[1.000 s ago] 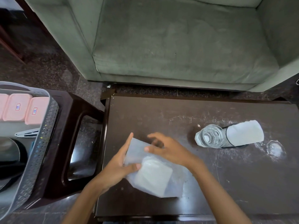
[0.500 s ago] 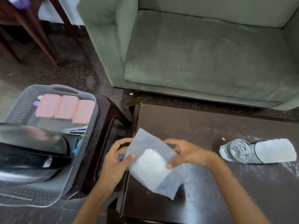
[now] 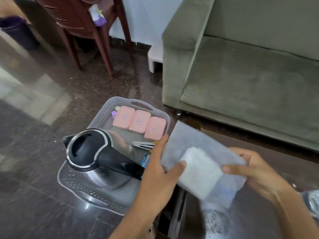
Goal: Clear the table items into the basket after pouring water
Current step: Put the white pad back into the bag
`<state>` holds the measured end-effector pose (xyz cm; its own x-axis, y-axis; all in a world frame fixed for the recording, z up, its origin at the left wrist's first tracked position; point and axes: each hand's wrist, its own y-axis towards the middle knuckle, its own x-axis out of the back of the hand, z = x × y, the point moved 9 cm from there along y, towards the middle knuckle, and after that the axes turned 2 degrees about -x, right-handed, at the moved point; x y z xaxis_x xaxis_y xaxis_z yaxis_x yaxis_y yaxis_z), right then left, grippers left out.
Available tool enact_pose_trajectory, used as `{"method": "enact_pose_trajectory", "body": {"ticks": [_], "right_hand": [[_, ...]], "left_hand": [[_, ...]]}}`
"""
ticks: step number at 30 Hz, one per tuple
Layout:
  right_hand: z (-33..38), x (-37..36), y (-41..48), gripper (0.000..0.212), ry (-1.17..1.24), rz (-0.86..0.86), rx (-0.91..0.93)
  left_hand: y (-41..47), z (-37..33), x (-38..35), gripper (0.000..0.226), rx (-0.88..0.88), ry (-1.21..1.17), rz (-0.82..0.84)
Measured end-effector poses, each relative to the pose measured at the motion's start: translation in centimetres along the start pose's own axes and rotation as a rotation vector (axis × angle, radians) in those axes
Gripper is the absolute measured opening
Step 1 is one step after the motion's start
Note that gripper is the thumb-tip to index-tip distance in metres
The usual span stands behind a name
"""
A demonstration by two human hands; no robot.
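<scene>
The clear pouch [image 3: 203,161], with a white pad showing inside it, is held between both hands above the left edge of the bench [image 3: 259,221], just beside the basket. The left hand [image 3: 160,169] has its grip clamped on the pouch's left side, thumb pressed on the pad; the right hand [image 3: 255,169] pinches the right edge. At the right border of the view a glass [image 3: 312,202] lies on the bench, only partly visible. Farther left, the grey basket [image 3: 96,121] holds a black-and-steel kettle [image 3: 101,157] in its near half, some small tools in the middle and three pink boxes [image 3: 139,124] along the far side. Likely risk: the pouch is limp, so it may drape over the kettle handle or the basket rim and slide out, as free floor is scarce. Beyond stands a green sofa [image 3: 250,75].
</scene>
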<state>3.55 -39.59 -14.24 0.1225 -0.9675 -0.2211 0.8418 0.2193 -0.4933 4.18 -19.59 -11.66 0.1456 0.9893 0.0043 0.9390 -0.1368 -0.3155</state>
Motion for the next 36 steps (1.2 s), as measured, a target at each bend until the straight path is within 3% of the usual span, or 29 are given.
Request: {"method": "enact_pose_trajectory", "body": {"ticks": [3, 6, 9, 13, 16, 21, 26, 32, 34, 36], "right_hand": [[5.9, -2.5, 1.9, 0.039, -0.062, 0.023, 0.129], [11.2, -5.9, 4.4, 0.059, -0.097, 0.081, 0.257], [14.9, -9.8, 7.6, 0.046, -0.110, 0.105, 0.347], [16.6, -14.2, 12.3, 0.037, -0.259, 0.060, 0.439], [14.9, -16.2, 15.4, 0.033, -0.418, 0.015, 0.447], [7.9, -16.2, 18.9, 0.040, -0.306, 0.012, 0.296], [0.5, -15.2, 20.8, 0.070, -0.472, -0.095, 0.188], [-2.4, -14.9, 20.8, 0.036, -0.728, -0.362, 0.210], [-3.3, -15.5, 20.9, 0.026, -0.879, -0.354, 0.196], [-3.7, -15.8, 20.9, 0.029, -1.006, -0.337, 0.188]], "left_hand": [[-0.4, -7.6, 3.2, 0.078, -0.154, 0.136, 0.109], [1.6, -14.8, 8.1, 0.089, -0.248, 0.331, 0.103], [6.0, -17.9, 12.8, 0.086, -0.231, 0.481, 0.074], [11.8, -14.3, 17.6, 0.038, -0.160, 0.520, 0.084], [14.6, -8.7, 21.2, 0.025, -0.060, 0.546, 0.034], [16.0, -0.1, 24.6, 0.023, 0.156, 0.462, 0.040], [16.5, 3.1, 24.7, 0.040, 0.151, 0.521, 0.018], [17.1, 2.6, 25.5, 0.050, 0.070, 0.452, -0.020], [17.2, 2.8, 25.5, 0.044, 0.032, 0.597, 0.027], [17.2, 2.9, 25.0, 0.036, -0.051, 0.828, 0.083]]}}
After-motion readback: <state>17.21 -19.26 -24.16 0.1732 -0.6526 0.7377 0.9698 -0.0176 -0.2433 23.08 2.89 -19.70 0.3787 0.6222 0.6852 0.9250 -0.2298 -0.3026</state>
